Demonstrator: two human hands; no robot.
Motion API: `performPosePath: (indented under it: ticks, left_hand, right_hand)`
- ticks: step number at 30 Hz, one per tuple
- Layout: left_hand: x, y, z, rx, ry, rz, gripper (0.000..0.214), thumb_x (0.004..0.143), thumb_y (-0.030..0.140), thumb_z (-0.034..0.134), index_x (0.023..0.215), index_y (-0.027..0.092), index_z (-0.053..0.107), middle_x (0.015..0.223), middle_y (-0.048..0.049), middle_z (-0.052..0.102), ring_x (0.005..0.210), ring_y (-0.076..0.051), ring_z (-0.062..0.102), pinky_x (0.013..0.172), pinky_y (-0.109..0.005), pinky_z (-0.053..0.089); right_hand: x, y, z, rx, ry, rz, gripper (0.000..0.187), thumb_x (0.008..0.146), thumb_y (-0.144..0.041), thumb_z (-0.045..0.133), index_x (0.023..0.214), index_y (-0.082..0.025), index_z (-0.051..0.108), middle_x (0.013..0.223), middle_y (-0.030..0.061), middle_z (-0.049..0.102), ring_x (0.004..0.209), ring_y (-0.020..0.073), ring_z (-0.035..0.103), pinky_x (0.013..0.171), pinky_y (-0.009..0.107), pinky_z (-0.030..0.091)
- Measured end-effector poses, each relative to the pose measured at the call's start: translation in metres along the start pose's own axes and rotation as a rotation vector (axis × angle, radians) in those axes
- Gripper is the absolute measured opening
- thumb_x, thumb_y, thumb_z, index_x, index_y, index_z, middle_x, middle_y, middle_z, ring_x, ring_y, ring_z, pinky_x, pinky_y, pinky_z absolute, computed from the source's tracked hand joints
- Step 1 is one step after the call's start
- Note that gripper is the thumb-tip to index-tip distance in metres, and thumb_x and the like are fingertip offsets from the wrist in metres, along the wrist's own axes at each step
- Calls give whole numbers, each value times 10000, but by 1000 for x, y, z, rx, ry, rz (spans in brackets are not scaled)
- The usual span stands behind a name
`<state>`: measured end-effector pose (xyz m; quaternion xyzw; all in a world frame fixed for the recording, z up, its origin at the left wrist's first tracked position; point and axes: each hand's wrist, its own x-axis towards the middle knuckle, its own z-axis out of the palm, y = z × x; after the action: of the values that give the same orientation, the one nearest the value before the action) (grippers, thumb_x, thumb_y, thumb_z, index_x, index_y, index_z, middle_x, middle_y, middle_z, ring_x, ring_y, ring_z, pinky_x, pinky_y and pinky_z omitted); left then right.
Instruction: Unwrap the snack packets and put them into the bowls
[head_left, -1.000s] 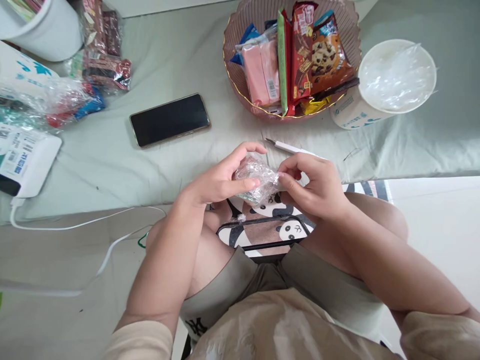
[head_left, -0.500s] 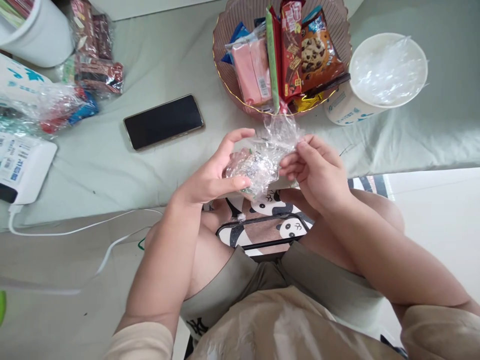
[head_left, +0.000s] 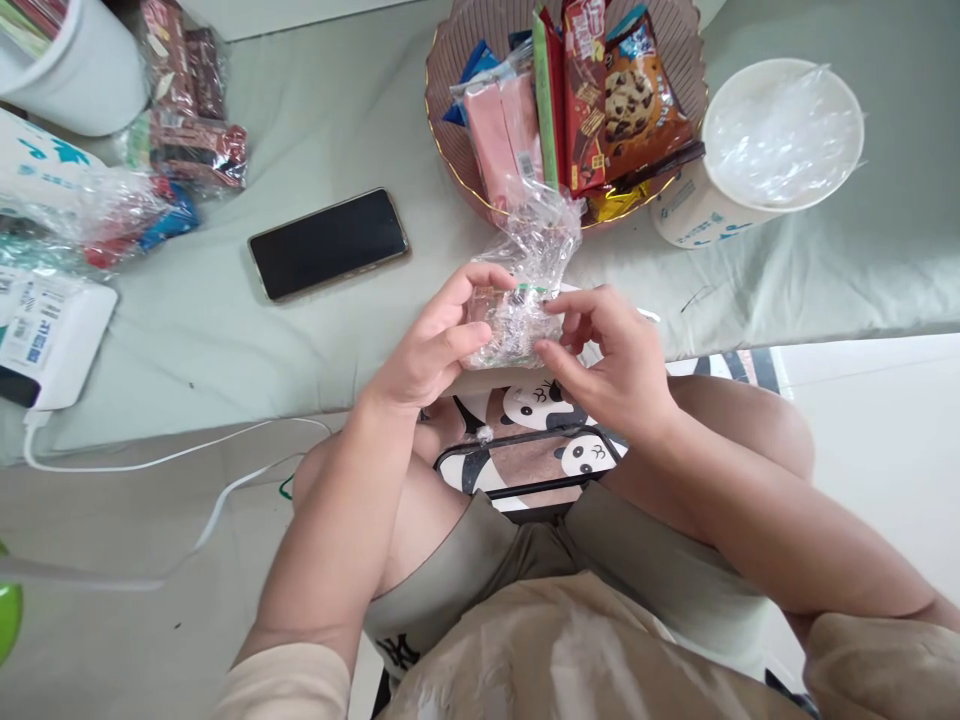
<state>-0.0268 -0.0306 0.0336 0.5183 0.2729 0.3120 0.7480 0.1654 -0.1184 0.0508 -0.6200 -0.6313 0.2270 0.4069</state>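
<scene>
A small packet in crinkled clear plastic wrap [head_left: 510, 325] is held over the bench edge, with hints of green and brown showing through; what lies inside I cannot make out. Thumb and fingers of my left hand [head_left: 431, 345] grip its left side. My right hand [head_left: 611, 350] has its thumb and fingertips closed on the right side. A loose tail of the wrap stands up from the packet towards the snack bowl. Just beyond is that pink ribbed bowl [head_left: 450, 165] with a gold rim, holding a cookie bag [head_left: 641, 100], a red wafer pack [head_left: 585, 100] and pink packets [head_left: 499, 125].
A phone [head_left: 330, 243] lies on the pale green cloth [head_left: 300, 120]. To the right a paper tub [head_left: 701, 215] holds clear plastic. Wrapped snacks [head_left: 199, 150], a white bin [head_left: 97, 80] and a white box with a cable [head_left: 64, 340] stand left.
My right hand has moved from the loose plastic tail down to the packet's right side. The tail now points up freely, and the packet sits flatter between both hands.
</scene>
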Motion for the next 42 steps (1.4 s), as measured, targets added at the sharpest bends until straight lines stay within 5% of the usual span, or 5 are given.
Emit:
performPosePath:
  ticks: [9, 16, 21, 29, 42]
  left_hand:
    - [6, 3, 4, -129, 203, 21, 505, 727, 563, 808, 1088, 298, 573, 889, -14, 621, 714, -178, 633, 505, -296, 459]
    - [3, 8, 1, -286, 328, 144, 360, 779, 337, 801, 1043, 293, 560, 856, 34, 652, 711, -164, 691, 588, -307, 557]
    - [-2, 1, -2, -220, 173, 107, 400, 747, 245, 859, 1093, 252, 659, 882, 6, 679, 655, -134, 650, 542, -241, 541]
    - [-5, -4, 3, -137, -194, 1, 553, 805, 287, 846, 1327, 298, 664, 1119, -59, 750, 1025, -257, 760, 886, -373, 655]
    - [0, -8, 5, -43, 148, 20, 611, 627, 329, 1011, 1158, 267, 716, 1007, -26, 699, 857, -192, 711, 747, -289, 610]
  right_hand:
    - [-5, 1, 2, 18, 189, -396, 122, 938, -127, 576, 922, -247, 591, 1117, 86, 759, 1042, 219, 743, 867, 389, 593]
    - [-13, -2, 8, -23, -162, -712, 69, 963, -187, 591, 945, -248, 617, 967, 14, 795, 953, 190, 737, 742, 346, 511]
    - [-11, -2, 5, 179, -194, -452, 191, 1004, -302, 610, 847, -221, 537, 619, -52, 585, 528, 90, 505, 530, 257, 383]
    - [-3, 8, 9, 50, -50, -14, 334, 832, -399, 782, 879, -231, 496, 783, -12, 545, 665, 135, 513, 583, 280, 464]
    - [-5, 5, 11, 64, -16, -44, 162, 896, -180, 589, 750, -207, 525, 821, 22, 557, 698, 119, 537, 555, 230, 469]
